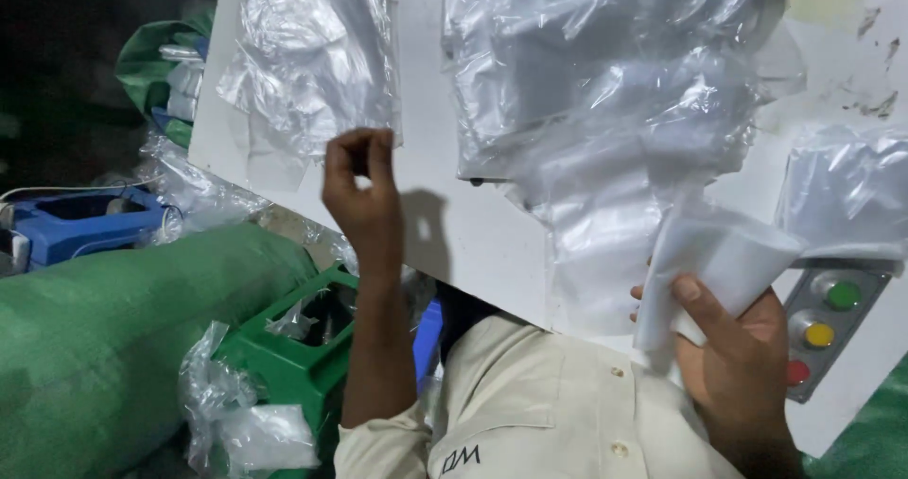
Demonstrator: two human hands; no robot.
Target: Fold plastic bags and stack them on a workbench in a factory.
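Left hand (362, 195) is up around 10 o'clock from frame centre, forearm running bare and pretty much straight up from the rolled cream sleeve at 6 o'clock. Wrist is bent a bit, back of the hand facing the camera. Its fingers (352, 150) are curled in, tips pinched against the thumb, making a small closed loop at the top, with nothing visible between them.

Right hand (733, 351) sits low at about 4 o'clock, palm side turned up toward the camera, thumb laid diagonally toward 10 o'clock and pressing down, the rest of the fingers wrapped underneath out of sight. Wrist drops off the bottom edge.
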